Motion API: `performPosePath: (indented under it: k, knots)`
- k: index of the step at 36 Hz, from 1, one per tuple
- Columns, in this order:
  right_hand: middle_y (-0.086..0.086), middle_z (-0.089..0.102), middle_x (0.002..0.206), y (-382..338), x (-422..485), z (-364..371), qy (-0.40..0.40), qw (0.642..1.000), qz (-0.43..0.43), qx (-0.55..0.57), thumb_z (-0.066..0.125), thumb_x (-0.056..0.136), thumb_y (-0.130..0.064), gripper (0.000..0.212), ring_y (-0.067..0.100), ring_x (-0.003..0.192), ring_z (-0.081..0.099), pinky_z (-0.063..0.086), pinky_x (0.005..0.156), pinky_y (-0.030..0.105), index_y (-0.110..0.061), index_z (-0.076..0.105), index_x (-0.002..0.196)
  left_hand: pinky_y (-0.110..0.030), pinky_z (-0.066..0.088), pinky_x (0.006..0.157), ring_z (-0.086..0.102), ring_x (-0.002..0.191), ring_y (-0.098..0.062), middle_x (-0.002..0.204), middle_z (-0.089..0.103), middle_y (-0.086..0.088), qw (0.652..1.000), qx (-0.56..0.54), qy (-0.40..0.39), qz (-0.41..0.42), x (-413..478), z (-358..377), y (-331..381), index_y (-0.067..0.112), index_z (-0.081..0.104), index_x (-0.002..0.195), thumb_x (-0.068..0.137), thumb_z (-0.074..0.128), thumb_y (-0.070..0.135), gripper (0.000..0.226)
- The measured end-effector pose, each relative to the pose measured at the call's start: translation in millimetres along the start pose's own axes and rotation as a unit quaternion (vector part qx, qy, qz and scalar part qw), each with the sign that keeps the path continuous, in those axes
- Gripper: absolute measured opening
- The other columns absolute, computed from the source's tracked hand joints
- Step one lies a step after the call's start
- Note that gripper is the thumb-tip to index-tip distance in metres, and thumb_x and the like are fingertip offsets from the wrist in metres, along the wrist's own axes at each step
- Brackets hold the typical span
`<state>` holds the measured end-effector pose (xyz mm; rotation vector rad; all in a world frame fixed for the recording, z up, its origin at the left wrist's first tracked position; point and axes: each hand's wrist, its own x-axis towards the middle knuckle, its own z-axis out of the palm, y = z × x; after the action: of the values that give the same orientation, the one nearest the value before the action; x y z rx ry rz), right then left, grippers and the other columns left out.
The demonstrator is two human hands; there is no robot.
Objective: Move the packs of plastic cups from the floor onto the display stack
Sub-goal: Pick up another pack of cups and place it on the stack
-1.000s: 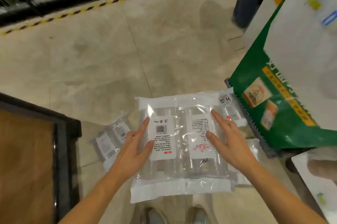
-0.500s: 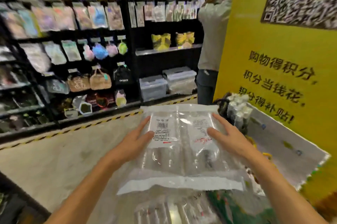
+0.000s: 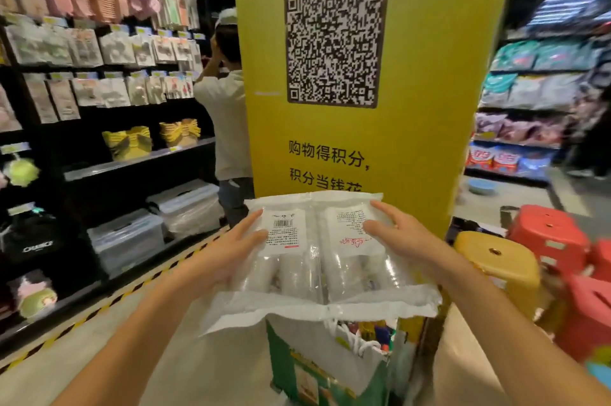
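I hold a flat bundle of clear plastic cup packs point(image 3: 317, 260) at chest height in front of a yellow pillar. White printed labels and a barcode show on its top face. My left hand point(image 3: 231, 250) grips the bundle's left side with the thumb on top. My right hand point(image 3: 396, 237) grips its right side the same way. Below the bundle stands a green and white display stack point(image 3: 317, 366) of bagged goods; its top is partly hidden by the packs.
The yellow pillar point(image 3: 413, 91) with a QR code rises straight ahead. A person point(image 3: 228, 114) stands at the black shelves point(image 3: 99, 101) on the left. Yellow point(image 3: 496, 260) and red plastic stools point(image 3: 549, 240) are stacked at right. A hazard-striped line point(image 3: 109, 303) edges the floor.
I have lifted the bundle from the floor to chest height and my view has swung up from the floor to the pillar. Both hands kept their grip throughout.
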<state>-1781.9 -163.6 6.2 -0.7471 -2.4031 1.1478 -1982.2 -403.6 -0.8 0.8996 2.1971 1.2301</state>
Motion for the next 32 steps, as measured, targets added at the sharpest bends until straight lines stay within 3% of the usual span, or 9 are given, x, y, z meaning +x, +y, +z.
performPosePath:
  k: [8, 15, 19, 23, 25, 27, 29, 31, 32]
  knots:
    - [-0.009, 0.031, 0.156, 21, -75, -43, 0.17, 0.977, 0.124, 0.043, 0.062, 0.093, -0.045, 0.065, 0.016, 0.14, 0.035, 0.034, 0.115, 0.04, -0.035, 0.034, 0.152, -0.036, 0.019, 0.117, 0.02, 0.149, -0.019, 0.163, 0.017, 0.005, 0.971, 0.074, -0.165, 0.157, 47, 50, 56, 0.04, 0.016, 0.156, 0.102, 0.04, 0.044, 0.059]
    - [-0.016, 0.039, 0.145, 32, -195, -63, 0.317, 0.921, 0.224, 0.034, 0.063, 0.093, -0.043, 0.063, 0.007, 0.132, 0.039, 0.034, 0.111, 0.034, -0.035, 0.037, 0.15, -0.037, 0.027, 0.112, 0.026, 0.147, -0.018, 0.163, 0.017, 0.012, 0.92, 0.052, -0.314, 0.23, 37, 134, 92, 0.05, 0.018, 0.152, 0.097, 0.044, 0.054, 0.061]
    - [-0.019, 0.037, 0.145, 28, -272, -70, 0.386, 0.881, 0.269, 0.055, 0.064, 0.094, -0.037, 0.06, 0.004, 0.122, 0.041, 0.038, 0.101, 0.027, -0.035, 0.04, 0.149, -0.034, 0.024, 0.113, 0.023, 0.146, -0.013, 0.147, 0.024, 0.024, 0.885, 0.04, -0.386, 0.256, -1, 185, 114, 0.048, 0.021, 0.152, 0.098, 0.043, 0.051, 0.058]
    - [-0.012, 0.038, 0.151, 21, -369, -76, 0.463, 0.822, 0.329, 0.032, 0.063, 0.094, -0.037, 0.062, 0.012, 0.133, 0.043, 0.039, 0.108, 0.032, -0.032, 0.038, 0.15, -0.031, 0.024, 0.112, 0.024, 0.145, -0.01, 0.16, 0.022, 0.017, 0.833, 0.042, -0.459, 0.306, -53, 250, 138, 0.052, 0.027, 0.148, 0.094, 0.047, 0.056, 0.058]
    - [-0.013, 0.044, 0.145, 14, -420, -77, 0.495, 0.789, 0.363, 0.028, 0.062, 0.095, -0.039, 0.059, 0.014, 0.126, 0.05, 0.044, 0.104, 0.034, -0.034, 0.039, 0.149, -0.029, 0.03, 0.106, 0.029, 0.139, -0.007, 0.158, 0.025, 0.018, 0.814, 0.024, -0.494, 0.306, -89, 279, 149, 0.052, 0.03, 0.148, 0.096, 0.05, 0.051, 0.056]
    - [-0.011, 0.047, 0.144, 6, -469, -78, 0.522, 0.76, 0.387, 0.017, 0.062, 0.093, -0.043, 0.059, 0.016, 0.124, 0.053, 0.045, 0.105, 0.037, -0.038, 0.039, 0.148, -0.037, 0.031, 0.112, 0.028, 0.142, -0.011, 0.154, 0.026, 0.022, 0.782, 0.016, -0.537, 0.316, -128, 304, 160, 0.052, 0.03, 0.147, 0.096, 0.051, 0.051, 0.056]
    - [-0.011, 0.048, 0.144, -3, -519, -76, 0.547, 0.735, 0.402, 0.008, 0.061, 0.094, -0.041, 0.057, 0.015, 0.124, 0.052, 0.046, 0.1, 0.026, -0.038, 0.039, 0.147, -0.04, 0.026, 0.117, 0.025, 0.143, -0.009, 0.15, 0.024, 0.027, 0.746, 0.017, -0.574, 0.336, -169, 328, 171, 0.052, 0.029, 0.147, 0.094, 0.05, 0.058, 0.058]
    - [-0.014, 0.048, 0.137, -14, -566, -72, 0.564, 0.715, 0.411, 0.026, 0.059, 0.097, -0.039, 0.052, 0.011, 0.117, 0.052, 0.046, 0.082, 0.011, -0.039, 0.039, 0.145, -0.029, 0.025, 0.111, 0.024, 0.136, 0.0, 0.147, 0.023, 0.029, 0.714, 0.01, -0.604, 0.352, -210, 348, 180, 0.051, 0.029, 0.147, 0.092, 0.05, 0.063, 0.06]
    - [-0.014, 0.049, 0.138, -18, -590, -71, 0.573, 0.707, 0.414, 0.031, 0.059, 0.096, -0.04, 0.054, 0.011, 0.117, 0.053, 0.047, 0.084, 0.012, -0.041, 0.037, 0.146, -0.025, 0.027, 0.106, 0.026, 0.131, 0.001, 0.146, 0.025, 0.028, 0.706, 0.008, -0.616, 0.349, -231, 358, 184, 0.052, 0.029, 0.147, 0.093, 0.05, 0.06, 0.058]
